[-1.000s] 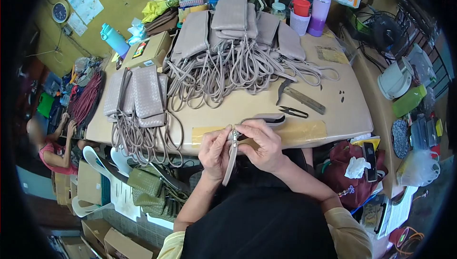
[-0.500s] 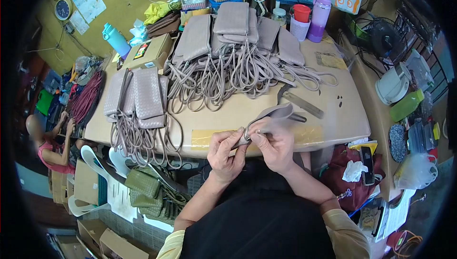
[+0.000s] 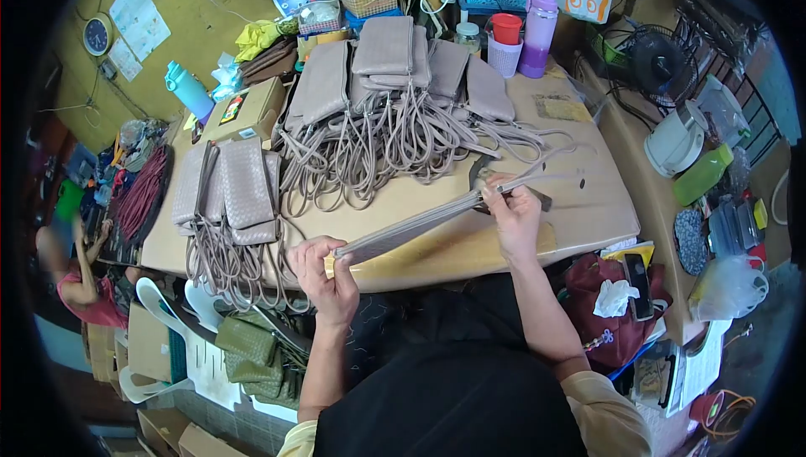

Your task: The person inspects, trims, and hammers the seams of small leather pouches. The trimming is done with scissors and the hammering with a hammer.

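Note:
A taupe zipped pouch (image 3: 411,228) is stretched between my hands above the near edge of the table, seen almost edge-on with its zip side up. My left hand (image 3: 326,279) pinches its left end between thumb and fingers. At the other end, my right hand (image 3: 514,220) grips the zip corner, where a blurred thin strap trails off to the right. Behind the pouch, a large pile of similar taupe pouches (image 3: 382,49) with looped straps lies on the table. A smaller stack of woven pouches (image 3: 248,184) sits to the left. A dark tool is partly hidden behind my right hand.
The padded table (image 3: 604,205) holds a cardboard box (image 3: 243,112), a teal bottle (image 3: 186,91) and a purple bottle (image 3: 537,35). Green pouches (image 3: 252,348) rest on a white chair at left. A maroon bag (image 3: 592,297) is at right. Another person (image 3: 88,293) sits far left.
My hands have moved apart, the left one leftward and the right one up and right. The pouch, bunched between my fingers before, is now stretched out lengthwise. The view has shifted slightly.

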The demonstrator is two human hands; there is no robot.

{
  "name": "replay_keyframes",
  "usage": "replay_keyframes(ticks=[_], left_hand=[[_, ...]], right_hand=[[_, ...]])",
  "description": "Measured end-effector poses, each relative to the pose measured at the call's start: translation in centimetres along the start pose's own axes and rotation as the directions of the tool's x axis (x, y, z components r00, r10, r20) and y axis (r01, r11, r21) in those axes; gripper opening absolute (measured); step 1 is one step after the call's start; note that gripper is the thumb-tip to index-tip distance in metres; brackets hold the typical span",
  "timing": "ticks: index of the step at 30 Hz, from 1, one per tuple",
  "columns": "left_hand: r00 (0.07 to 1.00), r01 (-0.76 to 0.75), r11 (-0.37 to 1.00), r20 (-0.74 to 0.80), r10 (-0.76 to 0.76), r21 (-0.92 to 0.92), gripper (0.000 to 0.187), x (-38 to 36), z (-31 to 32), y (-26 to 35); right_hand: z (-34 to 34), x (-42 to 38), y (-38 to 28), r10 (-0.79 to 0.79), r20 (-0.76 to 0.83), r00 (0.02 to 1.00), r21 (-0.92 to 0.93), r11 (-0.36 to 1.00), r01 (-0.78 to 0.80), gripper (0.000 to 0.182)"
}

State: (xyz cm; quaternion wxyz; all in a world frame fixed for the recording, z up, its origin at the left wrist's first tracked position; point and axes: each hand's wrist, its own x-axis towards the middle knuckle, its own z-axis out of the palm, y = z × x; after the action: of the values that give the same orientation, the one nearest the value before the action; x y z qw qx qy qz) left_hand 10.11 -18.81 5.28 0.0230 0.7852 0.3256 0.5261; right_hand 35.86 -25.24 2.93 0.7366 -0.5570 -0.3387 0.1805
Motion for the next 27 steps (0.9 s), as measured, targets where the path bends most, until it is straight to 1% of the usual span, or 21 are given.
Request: replay_keyframes(ticks=[1, 3, 4, 5, 6, 7, 8, 9, 10, 11, 12, 14, 15, 16, 17, 18, 20, 21, 24, 25, 27], left_hand=[[1.0, -0.004, 1.0, 0.003, 0.004, -0.001, 0.017, -0.3, 0.4, -0.7], [0.984, 0.159, 0.939, -0.024, -0.175, -0.304, 0.017, -1.3, 1.2, -1.9], [0.984, 0.16, 0.939, -0.023, -0.175, -0.306, 0.017, -2.0, 1.5, -3.3], [0.991, 0.094, 0.956, 0.119, -0.063, -0.276, 0.02, -2.8, 1.5, -5.0], [0.964, 0.024, 0.966, 0.262, 0.045, -0.256, 0.023, -3.4, 1.2, -6.1], [0.878, 0.011, 0.979, 0.47, 0.087, -0.203, 0.029, -3.1, 0.5, -6.0], [0.88, 0.008, 0.979, 0.467, 0.091, -0.205, 0.029, -3.1, 0.2, -5.9], [0.844, 0.158, 0.96, 0.536, -0.009, -0.232, 0.029, -3.5, -0.2, -5.7], [0.79, 0.305, 0.92, 0.605, -0.099, -0.247, 0.029, -3.7, -0.3, -5.8], [0.834, 0.465, 0.801, 0.49, -0.253, -0.378, 0.03, -5.0, 1.4, -7.4], [0.605, 0.778, 0.574, 0.551, -0.575, -0.254, 0.027, -3.8, 1.6, -6.9], [0.492, 0.697, 0.705, 0.629, -0.602, 0.13, 0.03, -2.8, 3.6, -8.8], [0.492, 0.695, 0.707, 0.629, -0.601, 0.131, 0.03, -2.2, 4.7, -8.9], [0.54, 0.563, 0.78, 0.593, -0.597, 0.273, 0.035, -1.7, 6.1, -8.5], [0.587, 0.414, 0.811, 0.56, -0.585, 0.412, 0.04, -1.8, 7.0, -8.3], [0.587, 0.418, 0.809, 0.556, -0.588, 0.414, 0.04, -2.7, 7.7, -8.7], [0.68, 0.717, 0.651, 0.455, -0.575, -0.249, 0.042, -4.1, 8.9, -9.8], [0.564, 0.823, 0.436, 0.425, -0.708, -0.365, 0.031, -2.5, 8.2, -6.3], [0.671, 0.736, 0.462, 0.439, -0.598, -0.496, 0.028, -3.5, 8.0, -6.1], [0.742, 0.658, 0.573, 0.295, -0.602, -0.488, 0.032, -3.4, 7.8, -4.8], [0.717, 0.69, 0.566, 0.322, -0.618, -0.452, 0.028, -3.3, 7.7, -5.1]], right_hand=[[-0.1, -0.1, -1.1, 0.037, 0.029, 0.999, 0.097, 0.994, -0.039, 0.007], [-1.1, -0.8, -1.5, 0.082, 0.051, 0.995, 0.189, 0.978, -0.09, 0.006], [-2.2, -1.0, -1.4, -0.213, 0.196, 0.957, -0.039, 0.974, 0.225, 0.007], [-3.4, -1.3, -1.1, -0.435, 0.393, 0.81, -0.204, 0.818, 0.538, 0.009], [-5.2, -1.9, -0.3, -0.435, 0.392, 0.811, -0.203, 0.819, 0.537, 0.009], [-7.3, -2.5, 0.9, -0.282, 0.533, 0.797, -0.344, 0.789, 0.509, 0.011], [-8.4, -2.5, 1.8, -0.104, 0.635, 0.766, -0.478, 0.726, 0.495, 0.014], [-8.7, -2.5, 2.2, -0.099, 0.632, 0.768, -0.481, 0.727, 0.49, 0.014], [-8.9, -2.4, 2.6, 0.009, 0.486, 0.874, -0.526, 0.801, 0.285, 0.013], [-9.3, -2.5, 2.8, 0.138, 0.33, 0.934, -0.534, 0.843, 0.064, 0.013], [-8.5, -2.7, 2.9, 0.148, 0.328, 0.933, -0.539, 0.841, 0.056, 0.013], [-4.4, -2.2, 3.3, 0.284, 0.212, 0.935, -0.508, 0.849, -0.143, 0.017], [-2.8, -1.7, 4.4, 0.234, 0.215, 0.948, -0.578, 0.813, -0.07, 0.023], [-1.5, -1.2, 5.8, 0.183, 0.224, 0.957, -0.643, 0.766, 0.004, 0.028], [-0.6, -1.0, 6.5, 0.183, 0.227, 0.957, -0.643, 0.766, 0.007, 0.028], [0.1, -0.8, 7.1, 0.175, 0.206, 0.963, -0.588, 0.809, -0.021, 0.031], [1.1, -0.7, 7.3, 0.164, 0.181, 0.97, -0.522, 0.852, -0.047, 0.034], [1.3, -1.1, 7.1, 0.146, 0.159, 0.976, -0.436, 0.898, -0.063, 0.034], [0.8, -1.7, 7.6, 0.171, 0.124, 0.977, -0.305, 0.944, -0.126, 0.036], [0.6, -1.8, 7.8, 0.206, 0.114, 0.972, -0.251, 0.953, -0.172, 0.037], [-0.3, -1.0, 7.5, 0.266, 0.173, 0.948, -0.272, 0.938, -0.214, 0.034]])
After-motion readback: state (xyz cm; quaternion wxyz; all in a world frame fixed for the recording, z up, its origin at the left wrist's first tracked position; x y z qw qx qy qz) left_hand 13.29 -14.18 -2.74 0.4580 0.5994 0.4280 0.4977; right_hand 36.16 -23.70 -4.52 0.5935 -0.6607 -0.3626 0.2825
